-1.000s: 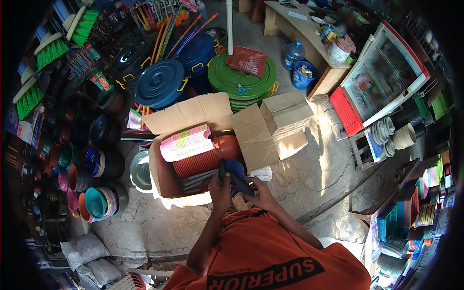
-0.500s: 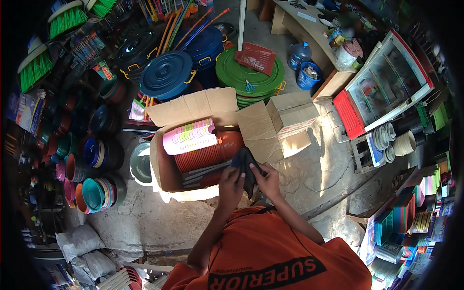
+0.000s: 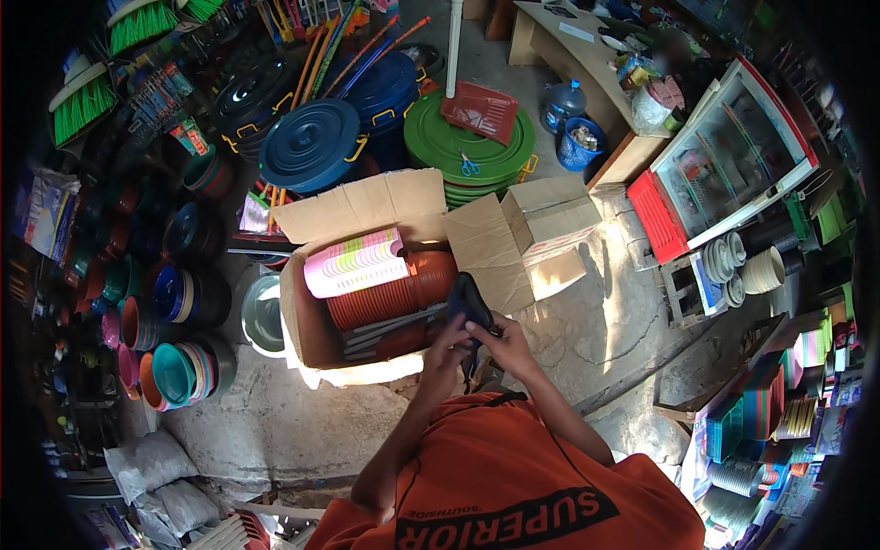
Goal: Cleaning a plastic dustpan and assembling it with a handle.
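Observation:
In front of my body I hold a dark, soft item (image 3: pixel 469 295), perhaps cloth; its exact kind I cannot make out. My right hand (image 3: pixel 510 348) pinches its lower edge between thumb and fingers. Against its lower left side lie the fingers of my left hand (image 3: pixel 444 353), bent close to my right thumb; they are slightly smeared. Just beyond my hands stands an open cardboard box (image 3: pixel 359 196). Inside it are a stack of reddish-brown plastic pots (image 3: pixel 374 306), a pink patterned stack (image 3: pixel 356 263) on top of them, and grey strips (image 3: pixel 380 335) along the near side.
Flaps of cardboard (image 3: pixel 488 252) spread to the box's right. Behind stand lidded bins, one green (image 3: pixel 435 137) with a brown dustpan (image 3: pixel 479 112) and blue scissors (image 3: pixel 469 164) on it. Stacked basins (image 3: pixel 174 374) crowd the left; a red-framed glass case (image 3: pixel 733 156) leans at right.
The dark item has turned and folded narrower in my hands, with a piece hanging below. My left fingers have shifted from its left edge in toward my right thumb.

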`<state>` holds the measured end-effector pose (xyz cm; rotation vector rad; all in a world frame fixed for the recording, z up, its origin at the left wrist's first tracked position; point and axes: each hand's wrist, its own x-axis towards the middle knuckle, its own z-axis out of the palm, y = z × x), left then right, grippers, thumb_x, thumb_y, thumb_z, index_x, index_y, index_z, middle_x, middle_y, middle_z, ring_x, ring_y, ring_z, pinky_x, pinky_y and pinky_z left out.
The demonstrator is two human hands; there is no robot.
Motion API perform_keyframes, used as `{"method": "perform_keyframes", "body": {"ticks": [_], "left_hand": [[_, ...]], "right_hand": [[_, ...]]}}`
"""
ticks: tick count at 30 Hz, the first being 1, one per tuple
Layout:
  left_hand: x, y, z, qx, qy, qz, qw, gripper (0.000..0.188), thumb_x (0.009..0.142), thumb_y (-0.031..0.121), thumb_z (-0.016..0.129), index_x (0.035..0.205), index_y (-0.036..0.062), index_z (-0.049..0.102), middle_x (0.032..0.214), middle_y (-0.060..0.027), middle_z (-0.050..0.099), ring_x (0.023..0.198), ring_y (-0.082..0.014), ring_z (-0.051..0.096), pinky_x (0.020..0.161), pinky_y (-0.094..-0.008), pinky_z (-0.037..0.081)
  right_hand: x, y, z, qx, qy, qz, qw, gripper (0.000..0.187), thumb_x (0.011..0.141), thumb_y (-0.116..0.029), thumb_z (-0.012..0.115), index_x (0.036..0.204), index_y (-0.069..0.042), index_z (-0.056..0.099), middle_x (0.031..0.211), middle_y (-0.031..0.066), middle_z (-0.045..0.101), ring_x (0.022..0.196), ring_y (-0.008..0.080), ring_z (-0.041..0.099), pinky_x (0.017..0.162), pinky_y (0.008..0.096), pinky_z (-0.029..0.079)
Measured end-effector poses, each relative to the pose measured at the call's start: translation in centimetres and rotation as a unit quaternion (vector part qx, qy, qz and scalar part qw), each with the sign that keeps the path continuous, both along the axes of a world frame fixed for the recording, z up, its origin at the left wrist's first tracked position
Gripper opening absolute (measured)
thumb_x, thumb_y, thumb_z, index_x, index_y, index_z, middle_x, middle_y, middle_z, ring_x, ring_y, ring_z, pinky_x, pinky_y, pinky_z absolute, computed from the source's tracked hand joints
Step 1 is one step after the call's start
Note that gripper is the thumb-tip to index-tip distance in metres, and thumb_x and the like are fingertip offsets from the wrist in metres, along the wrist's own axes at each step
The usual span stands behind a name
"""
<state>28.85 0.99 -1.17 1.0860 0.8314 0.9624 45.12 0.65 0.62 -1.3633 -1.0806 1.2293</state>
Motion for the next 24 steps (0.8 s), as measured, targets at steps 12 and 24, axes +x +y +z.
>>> {"method": "perform_keyframes", "body": {"ticks": [12, 24], "left_hand": [[-3.8, 4.1, 0.8, 0.013, -0.011, -0.040, 0.999, 0.049, 0.087, 0.008, 0.067, 0.133, 0.0012, 0.053, 0.119, -0.0090, 0.064, 0.107, -0.0157, 0.060, 0.096, -0.0325, 0.048], [-5.1, 2.8, -0.1, -0.119, 0.091, 0.002, 0.989, 0.060, 0.092, 0.016, 0.069, 0.142, 0.0020, 0.040, 0.111, -0.0112, 0.067, 0.098, -0.0169, 0.064, 0.088, -0.0313, 0.053]], "right_hand": [[2.4, 2.7, 7.4, 0.001, 0.101, 0.096, 0.990, 0.034, 0.098, -0.024, 0.065, 0.121, 0.000, 0.064, 0.101, 0.0035, 0.070, 0.090, 0.0058, 0.061, 0.078, 0.0226, 0.049], [1.6, 0.7, 0.3, -0.161, 0.154, 0.146, 0.964, 0.046, 0.092, -0.018, 0.071, 0.131, -0.001, 0.053, 0.108, 0.0076, 0.069, 0.098, 0.0129, 0.065, 0.087, 0.0273, 0.052]]}}
